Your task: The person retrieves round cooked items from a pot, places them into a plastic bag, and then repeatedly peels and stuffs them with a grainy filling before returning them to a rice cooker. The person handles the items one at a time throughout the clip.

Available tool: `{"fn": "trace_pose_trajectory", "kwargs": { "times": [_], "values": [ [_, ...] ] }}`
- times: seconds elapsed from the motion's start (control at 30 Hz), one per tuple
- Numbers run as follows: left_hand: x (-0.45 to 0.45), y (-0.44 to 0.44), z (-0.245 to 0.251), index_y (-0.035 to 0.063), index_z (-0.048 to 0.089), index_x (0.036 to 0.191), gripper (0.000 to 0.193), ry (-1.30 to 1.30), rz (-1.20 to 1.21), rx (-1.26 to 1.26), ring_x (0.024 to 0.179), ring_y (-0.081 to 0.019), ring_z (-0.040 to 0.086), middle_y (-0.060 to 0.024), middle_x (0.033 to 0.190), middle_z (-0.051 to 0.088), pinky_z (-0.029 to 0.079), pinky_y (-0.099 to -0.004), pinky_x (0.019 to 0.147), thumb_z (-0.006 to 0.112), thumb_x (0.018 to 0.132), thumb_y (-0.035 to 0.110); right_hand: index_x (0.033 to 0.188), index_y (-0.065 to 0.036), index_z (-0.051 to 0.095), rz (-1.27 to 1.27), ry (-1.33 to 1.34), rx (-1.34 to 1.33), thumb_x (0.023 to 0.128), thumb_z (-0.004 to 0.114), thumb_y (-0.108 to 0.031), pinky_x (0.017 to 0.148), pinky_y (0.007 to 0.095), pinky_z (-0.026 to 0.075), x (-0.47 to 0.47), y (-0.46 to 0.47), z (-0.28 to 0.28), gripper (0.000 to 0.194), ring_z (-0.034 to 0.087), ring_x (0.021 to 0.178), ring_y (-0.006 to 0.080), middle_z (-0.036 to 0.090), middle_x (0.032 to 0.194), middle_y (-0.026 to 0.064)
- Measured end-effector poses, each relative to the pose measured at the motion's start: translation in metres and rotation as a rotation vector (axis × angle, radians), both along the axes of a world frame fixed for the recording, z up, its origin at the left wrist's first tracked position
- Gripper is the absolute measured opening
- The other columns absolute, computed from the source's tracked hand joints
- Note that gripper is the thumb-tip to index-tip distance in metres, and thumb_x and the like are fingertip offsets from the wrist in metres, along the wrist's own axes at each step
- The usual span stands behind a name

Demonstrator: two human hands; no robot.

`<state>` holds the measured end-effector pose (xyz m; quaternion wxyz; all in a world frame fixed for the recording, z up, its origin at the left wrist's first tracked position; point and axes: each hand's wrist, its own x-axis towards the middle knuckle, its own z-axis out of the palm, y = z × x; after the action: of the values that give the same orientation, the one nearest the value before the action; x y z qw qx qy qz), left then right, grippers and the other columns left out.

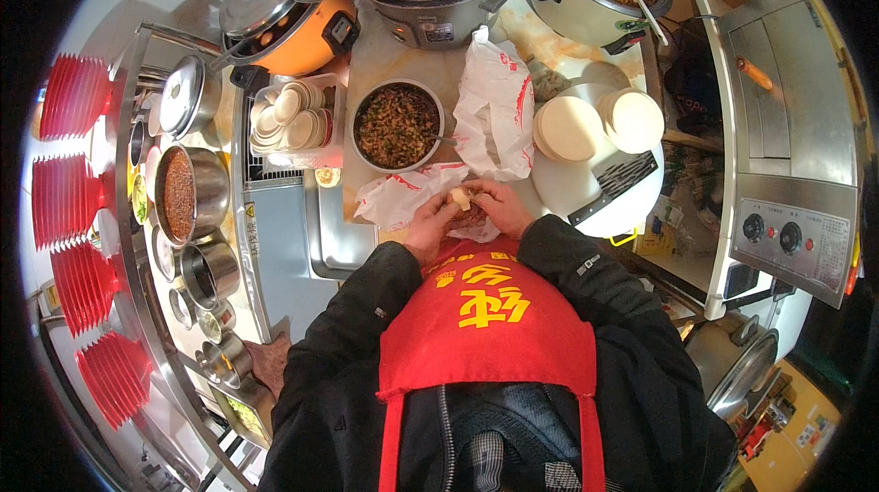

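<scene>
In front of my red apron [481,313], both hands meet over a thin plastic bag. Between the fingers of my left hand [429,223] and my right hand [503,205] is a small pale rounded piece of food [460,199], apparently an egg; the fingers partly cover it. Brownish bits lie below it in the bag. Just beyond my hands lies a white plastic bag with red print [412,193], and a second such bag [493,107] is farther back. A bowl of dark chopped filling [398,123] with a spoon handle stands behind the nearer bag.
Right of my hands, a cleaver [613,187] and stacked round pale discs [568,128] rest on a white round board [549,186]. Rice cookers [439,18] line the back. Small dishes fill a plastic tub [295,121]. Steel pots [206,193] stand left; an oven [790,238] stands right.
</scene>
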<state>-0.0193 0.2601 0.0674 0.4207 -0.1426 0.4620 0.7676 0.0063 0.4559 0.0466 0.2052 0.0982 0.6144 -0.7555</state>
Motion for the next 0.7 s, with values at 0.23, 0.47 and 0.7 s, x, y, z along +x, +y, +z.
{"fn": "trace_pose_trajectory", "kwargs": {
  "times": [0.23,0.47,0.7],
  "values": [
    [-0.002,0.003,0.003,-0.0017,0.043,0.141,0.046,0.088,-0.011,-0.07,0.109,-0.0244,0.066,-0.0132,0.125,0.06,0.054,-0.0365,0.097,0.059,0.1,0.011,0.127,0.003,0.059,-0.001,0.024,0.021,0.096,0.06,-0.014,0.088,0.0303,0.054,-0.004,-0.008,0.015,0.035,0.064,0.1,0.0165,0.067,0.114,0.0113],
    [-0.003,0.003,0.008,-0.0012,0.044,0.141,0.049,0.069,-0.003,-0.095,0.111,-0.0232,0.065,-0.0126,0.127,0.059,0.055,-0.0358,0.097,0.064,0.097,0.01,0.127,0.003,0.059,-0.03,-0.01,-0.005,0.093,0.059,-0.01,0.089,0.0308,0.054,-0.003,-0.012,0.011,0.036,0.064,0.101,0.0174,0.066,0.116,0.0114],
    [-0.004,0.002,0.013,-0.0006,0.042,0.143,0.049,0.043,-0.014,-0.049,0.111,-0.024,0.065,-0.0131,0.129,0.059,0.055,-0.0364,0.096,0.061,0.099,0.011,0.127,0.002,0.06,-0.061,-0.024,-0.067,0.092,0.056,-0.007,0.09,0.0311,0.054,-0.002,-0.011,0.0,0.037,0.064,0.102,0.0187,0.065,0.116,0.0123]
  ]
}}
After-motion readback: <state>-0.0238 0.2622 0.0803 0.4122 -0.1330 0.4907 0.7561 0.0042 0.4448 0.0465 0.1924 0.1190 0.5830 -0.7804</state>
